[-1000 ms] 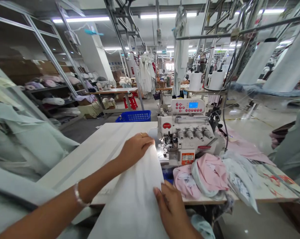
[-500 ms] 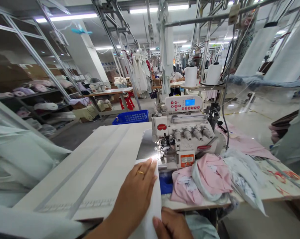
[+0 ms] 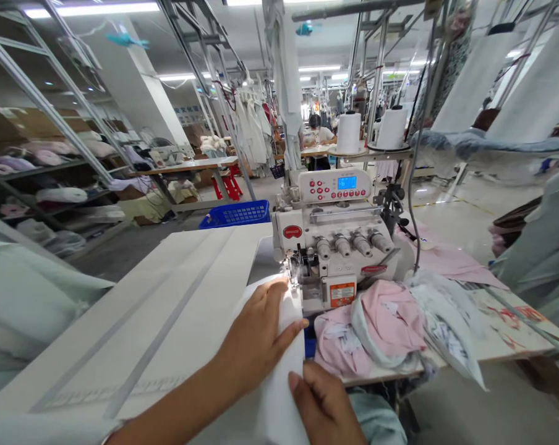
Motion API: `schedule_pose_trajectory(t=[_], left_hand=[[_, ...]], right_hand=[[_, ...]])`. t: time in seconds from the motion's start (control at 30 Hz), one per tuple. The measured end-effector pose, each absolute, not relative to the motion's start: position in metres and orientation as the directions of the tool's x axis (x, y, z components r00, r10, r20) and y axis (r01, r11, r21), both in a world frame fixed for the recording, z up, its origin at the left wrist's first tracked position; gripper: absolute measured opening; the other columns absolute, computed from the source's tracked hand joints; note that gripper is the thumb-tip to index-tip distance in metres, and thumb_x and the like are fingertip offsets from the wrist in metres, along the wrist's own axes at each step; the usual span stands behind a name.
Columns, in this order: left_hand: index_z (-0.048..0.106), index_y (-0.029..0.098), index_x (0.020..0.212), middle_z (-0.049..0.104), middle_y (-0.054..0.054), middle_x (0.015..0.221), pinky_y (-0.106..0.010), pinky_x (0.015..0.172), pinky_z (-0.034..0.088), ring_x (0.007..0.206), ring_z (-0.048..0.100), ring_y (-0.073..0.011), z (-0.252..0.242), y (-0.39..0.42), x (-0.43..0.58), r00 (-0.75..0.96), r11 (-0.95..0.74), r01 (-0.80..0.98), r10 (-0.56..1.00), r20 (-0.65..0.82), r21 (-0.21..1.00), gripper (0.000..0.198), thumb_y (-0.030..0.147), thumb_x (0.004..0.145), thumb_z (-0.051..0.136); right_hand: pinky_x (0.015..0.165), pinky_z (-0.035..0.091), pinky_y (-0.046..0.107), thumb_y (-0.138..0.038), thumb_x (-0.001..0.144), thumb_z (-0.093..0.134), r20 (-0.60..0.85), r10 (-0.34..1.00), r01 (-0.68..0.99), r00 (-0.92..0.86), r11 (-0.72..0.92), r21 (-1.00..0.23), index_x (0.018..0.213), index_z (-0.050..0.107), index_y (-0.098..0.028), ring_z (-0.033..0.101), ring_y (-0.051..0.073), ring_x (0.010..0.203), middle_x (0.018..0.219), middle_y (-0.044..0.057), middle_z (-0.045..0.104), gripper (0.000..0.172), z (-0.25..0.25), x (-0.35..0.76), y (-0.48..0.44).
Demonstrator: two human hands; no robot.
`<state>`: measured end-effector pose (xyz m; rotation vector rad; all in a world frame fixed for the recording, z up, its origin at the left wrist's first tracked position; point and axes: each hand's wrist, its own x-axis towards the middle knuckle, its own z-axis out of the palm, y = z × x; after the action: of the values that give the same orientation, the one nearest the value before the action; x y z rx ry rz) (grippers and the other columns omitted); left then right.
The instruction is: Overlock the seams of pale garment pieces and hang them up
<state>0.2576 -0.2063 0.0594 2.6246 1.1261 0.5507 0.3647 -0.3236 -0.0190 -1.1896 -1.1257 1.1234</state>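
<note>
A piece of white fabric point(image 3: 279, 405) runs along the table edge up to the needle area of an overlock sewing machine point(image 3: 307, 235). My left hand point(image 3: 251, 330) lies palm down on this fabric with its fingers stretched toward the lit presser foot and its thumb spread to the right edge. Nearer to me, my right hand point(image 3: 326, 405) pinches the fabric's right edge between thumb and fingers. Part of the right hand is cut off by the bottom of the view.
Crumpled pink and white cloth point(image 3: 386, 321) lies right of the machine. A blue basket point(image 3: 235, 214) stands behind the white table point(image 3: 168, 296). Thread cones point(image 3: 349, 133) stand on a rack behind. Pale fabric point(image 3: 29, 309) hangs at left. Another person point(image 3: 323, 133) sits far back.
My left thumb has spread away from the fingers, which are now bent closer at the presser foot. The white fabric has advanced toward the machine. The view has shifted slightly.
</note>
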Motion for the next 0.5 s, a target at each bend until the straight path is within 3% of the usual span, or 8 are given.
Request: schedule_pose_trajectory(t=[0.1, 0.2, 0.33, 0.4, 0.5], left_hand=[[0.048, 0.018, 0.12, 0.061, -0.017, 0.125, -0.056, 0.1, 0.047, 0.119, 0.057, -0.0356, 0.062, -0.176, 0.266, 0.557, -0.583, 0.649, 0.802, 0.217, 0.49, 0.057, 0.062, 0.085, 0.059], [0.046, 0.02, 0.12, 0.06, -0.016, 0.13, -0.055, 0.107, 0.043, 0.127, 0.055, -0.0341, 0.063, -0.146, 0.267, 0.476, -0.505, 0.612, 0.85, 0.227, 0.608, 0.058, 0.067, 0.087, 0.051], [0.028, 0.02, 0.139, 0.035, -0.021, 0.155, -0.051, 0.11, 0.041, 0.142, 0.04, -0.031, 0.041, -0.151, 0.238, 0.293, -0.403, 0.62, 0.915, 0.278, 0.673, 0.065, 0.067, 0.094, 0.032], [0.026, 0.02, 0.139, 0.043, -0.022, 0.148, -0.047, 0.099, 0.051, 0.13, 0.054, -0.0311, 0.029, -0.169, 0.215, 0.212, -0.267, 0.644, 0.963, 0.168, 0.717, 0.066, 0.068, 0.095, 0.031], [0.047, 0.024, 0.123, 0.068, -0.009, 0.115, -0.04, 0.084, 0.056, 0.1, 0.069, -0.0285, 0.036, -0.186, 0.182, 0.2, -0.088, 0.751, 0.975, -0.099, 0.655, 0.056, 0.069, 0.092, 0.039]], right_hand=[[0.053, 0.032, 0.023, -0.062, 0.096, 0.047, -0.033, 0.997, -0.154, 0.071, -0.021, -0.988, 0.071, 0.044, -0.021, 0.04, 0.014, 0.062, 0.07, -0.002, 0.044, 0.048, -0.001, 0.372, -0.304], [0.052, 0.028, 0.024, -0.058, 0.094, 0.045, 0.001, 0.994, -0.132, 0.111, 0.016, -0.991, 0.068, 0.039, -0.022, 0.035, 0.014, 0.06, 0.067, -0.003, 0.039, 0.045, 0.012, 0.375, -0.292], [0.059, 0.034, 0.028, -0.04, 0.101, 0.038, 0.195, 0.96, 0.217, 0.201, 0.151, -0.964, 0.067, 0.04, -0.022, 0.049, 0.017, 0.065, 0.069, 0.0, 0.048, 0.038, -0.001, 0.369, -0.305], [0.063, 0.039, 0.029, -0.029, 0.101, 0.038, 0.313, 0.933, 0.406, 0.177, 0.221, -0.887, 0.073, 0.05, -0.021, 0.06, 0.02, 0.072, 0.078, 0.004, 0.058, 0.031, -0.016, 0.364, -0.319], [0.062, 0.044, 0.028, -0.021, 0.096, 0.042, 0.357, 0.931, 0.541, 0.071, 0.264, -0.798, 0.085, 0.061, -0.022, 0.067, 0.021, 0.073, 0.087, 0.007, 0.064, 0.021, -0.032, 0.357, -0.335]])
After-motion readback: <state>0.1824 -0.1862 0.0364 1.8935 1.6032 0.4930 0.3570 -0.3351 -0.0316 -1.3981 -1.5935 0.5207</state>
